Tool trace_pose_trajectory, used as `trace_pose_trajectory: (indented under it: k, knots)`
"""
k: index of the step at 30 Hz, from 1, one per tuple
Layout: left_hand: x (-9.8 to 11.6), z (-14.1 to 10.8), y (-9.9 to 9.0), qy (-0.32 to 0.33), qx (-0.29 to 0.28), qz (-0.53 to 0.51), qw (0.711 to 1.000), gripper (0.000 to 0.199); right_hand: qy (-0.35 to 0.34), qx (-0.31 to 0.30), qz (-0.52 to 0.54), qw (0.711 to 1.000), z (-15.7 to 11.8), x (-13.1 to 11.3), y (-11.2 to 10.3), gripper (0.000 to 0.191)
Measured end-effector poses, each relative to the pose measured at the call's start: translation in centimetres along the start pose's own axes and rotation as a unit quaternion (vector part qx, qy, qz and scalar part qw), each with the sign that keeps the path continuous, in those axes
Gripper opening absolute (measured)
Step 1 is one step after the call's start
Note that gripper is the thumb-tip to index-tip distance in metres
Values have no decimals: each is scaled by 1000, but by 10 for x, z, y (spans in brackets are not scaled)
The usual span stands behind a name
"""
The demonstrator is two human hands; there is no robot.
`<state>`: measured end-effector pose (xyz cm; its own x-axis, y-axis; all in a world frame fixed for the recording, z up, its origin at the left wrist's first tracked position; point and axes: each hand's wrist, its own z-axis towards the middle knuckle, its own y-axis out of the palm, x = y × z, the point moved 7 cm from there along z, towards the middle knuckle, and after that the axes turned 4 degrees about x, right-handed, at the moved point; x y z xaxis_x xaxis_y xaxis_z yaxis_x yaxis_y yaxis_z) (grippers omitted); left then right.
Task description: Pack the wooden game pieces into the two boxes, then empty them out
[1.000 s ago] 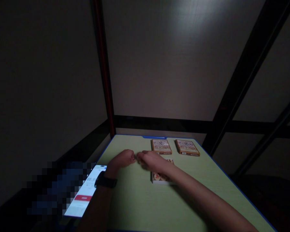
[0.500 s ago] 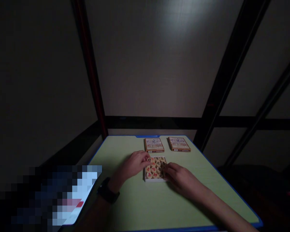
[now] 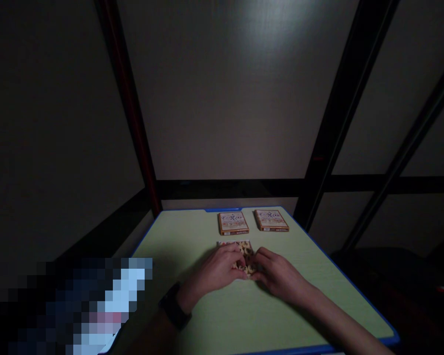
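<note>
A shallow white box [image 3: 234, 241] of round wooden Chinese chess pieces [image 3: 246, 245] lies on the table, its left half covered by my left hand [image 3: 222, 267]. The fingers and thumb of that hand curl down around a piece in the box, mostly hidden by them. At the box's right edge is my right hand [image 3: 277, 272], fingers bent and thumb low near the front right corner. What lies between its fingertips is hidden. The pieces carry red or dark characters.
Two closed, printed chess boxes, a left one [image 3: 234, 223] and a right one [image 3: 271, 220], lie behind the open box. The pale green table [image 3: 192, 320] has a blue rim. Beyond it stands a dark panelled wall [image 3: 225, 123]. A blurred-out bright patch is at lower left.
My left hand has moved from the box's back left corner rightward and nearer me, over the pieces. My right hand stays at the right edge, its fingers slightly shifted.
</note>
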<state>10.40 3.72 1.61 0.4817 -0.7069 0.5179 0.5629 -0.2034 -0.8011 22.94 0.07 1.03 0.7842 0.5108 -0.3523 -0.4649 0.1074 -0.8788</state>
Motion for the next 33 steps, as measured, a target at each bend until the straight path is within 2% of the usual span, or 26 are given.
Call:
trace_pose_trajectory:
  k: [6,9,12,15,17,19,20,23,26,29,31,33]
  knots:
    - [-24,-1,-21,-48,28,-10,998,29,-7,-1,28,1000,1,1,2,15]
    - [-30,-2,-25,-31,15,12,999,44,-16,4,39,999,-1,-1,4,12]
    - [-33,-5,-24,-8,3,48,999,72,-13,11,60,998,0,1,-1,15]
    - [-42,-8,-17,-35,-38,57,997,102,45,58,55,996,13,24,-20,21]
    - [-49,-10,-12,-60,-69,53,994,112,107,106,-18,988,28,50,-37,26]
    - [-53,-11,-11,-72,-75,52,993,113,167,109,-114,973,44,79,-44,36]
    - [-53,-10,-11,-71,-70,53,994,113,198,109,-151,962,50,92,-45,48]
    - [-53,-9,-11,-73,-56,50,995,113,267,73,-197,941,62,123,-33,67]
    - [-55,-9,-9,-86,-53,37,994,115,263,54,-205,941,65,131,-19,62]
    - [-59,-8,-9,-87,-44,17,995,113,247,62,-207,944,63,130,-16,57]
    - [-63,-2,-12,-81,-17,-10,997,100,240,64,-210,946,62,130,-17,57]
    - [-69,8,-19,-81,31,-32,996,77,235,61,-217,946,61,131,-17,58]
